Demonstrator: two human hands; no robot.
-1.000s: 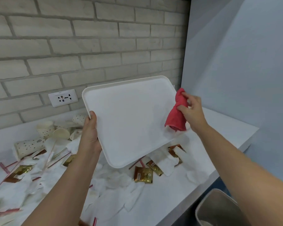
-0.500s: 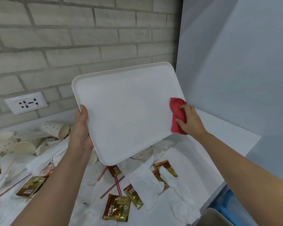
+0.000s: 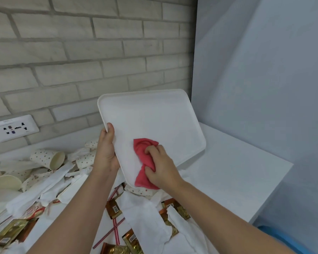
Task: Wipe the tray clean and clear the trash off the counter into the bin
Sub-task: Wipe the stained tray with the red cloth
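Two hands hold white tray (image 3: 154, 116) above littered counter (image 3: 228, 171) | face tilted toward camera, far edge up toward brick wall (image 3: 81, 52); long axis unclear, foreshortened | smooth, raised rim, rounded corners | left hand (image 3: 106, 151) grips left rim | right hand (image 3: 160, 167) clutches crumpled red cloth (image 3: 144, 149) against lower face | plain counter surface shows right of tray

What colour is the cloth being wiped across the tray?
The cloth is pinkish red, plain with no pattern, seen clearly in the head view against the white tray.
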